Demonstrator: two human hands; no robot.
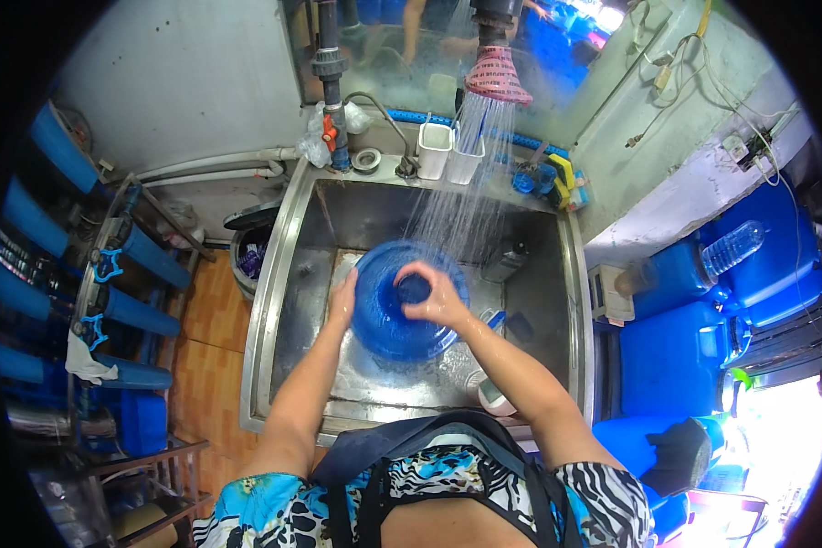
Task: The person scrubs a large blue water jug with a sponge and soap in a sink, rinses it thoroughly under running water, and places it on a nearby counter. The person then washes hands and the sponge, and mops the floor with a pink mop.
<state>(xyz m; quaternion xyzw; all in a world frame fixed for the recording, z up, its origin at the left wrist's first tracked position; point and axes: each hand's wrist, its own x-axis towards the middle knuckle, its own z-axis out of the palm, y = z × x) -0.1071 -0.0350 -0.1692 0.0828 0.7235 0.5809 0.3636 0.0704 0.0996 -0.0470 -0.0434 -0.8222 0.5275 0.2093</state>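
A round blue water jug (381,324) stands in the steel sink, seen from above, its surface wet. My right hand (440,303) curls its thumb and fingers around the dark neck (414,289) at the top of the jug. Against the jug's left side lies my left hand (342,297), steadying it; its fingertips are partly out of sight. Water sprays down on the jug from an outlet wrapped in pink printed cloth (498,75).
The steel sink's rim (263,352) surrounds the work. Inside it are a dark bottle (510,262) and a white rounded object (493,395). Two white cups (436,151), a tap (405,166) and sponges (568,183) line the back ledge. Blue containers (671,356) stack at right.
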